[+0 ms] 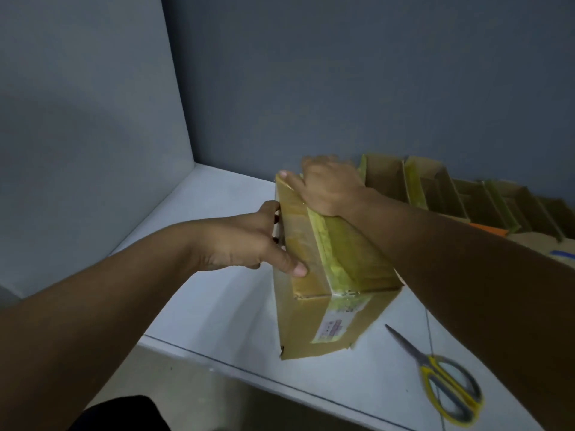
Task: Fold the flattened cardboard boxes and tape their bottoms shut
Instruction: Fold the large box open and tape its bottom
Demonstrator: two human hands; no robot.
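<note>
A brown cardboard box [314, 321] stands on the white table [217, 306], bottom side up, with a wide yellowish tape strip [351, 259] running along the closed flaps and down the near face. My left hand [249, 241] grips the box's left side, thumb on the top face. My right hand [329, 185] lies flat on the far end of the top, pressing on the taped seam, fingers over the far edge.
Scissors [441, 381] with yellow and grey handles lie on the table at the right front. Several folded open boxes [435, 188] stand in a row along the back wall at the right. The table's front edge runs diagonally below the box.
</note>
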